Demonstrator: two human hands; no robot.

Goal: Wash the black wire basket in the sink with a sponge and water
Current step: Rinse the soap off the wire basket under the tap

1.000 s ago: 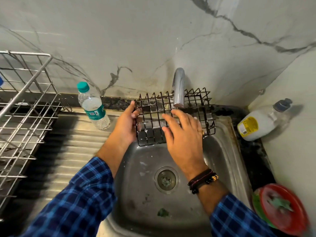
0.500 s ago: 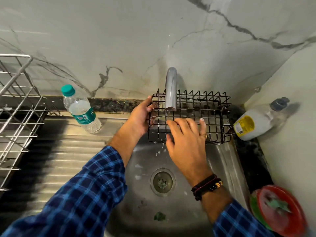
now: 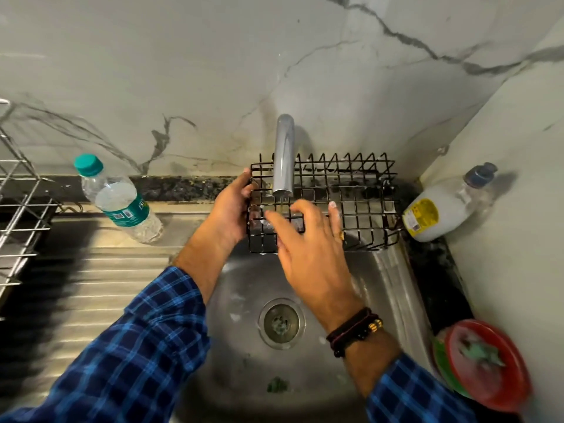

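Observation:
The black wire basket [image 3: 363,209] is held over the back of the steel sink [image 3: 244,300], under the chrome tap [image 3: 283,157], from which water runs. My left hand [image 3: 230,209] grips the basket's left end. My right hand [image 3: 308,248] lies with spread, relaxed fingers against the basket's front grid, under the stream. Soap foam clings to some wires. I see no sponge in either hand.
A water bottle [image 3: 119,199] with a teal cap stands on the ribbed drainboard [image 3: 100,276]. A steel dish rack [image 3: 18,209] is at far left. A dish-soap bottle [image 3: 442,209] leans in the right corner. A red dish [image 3: 485,364] holding a green scrubber sits at the lower right.
The basket has shifted to the right under the tap and levelled out. My right hand has slid left along its front, now under the stream.

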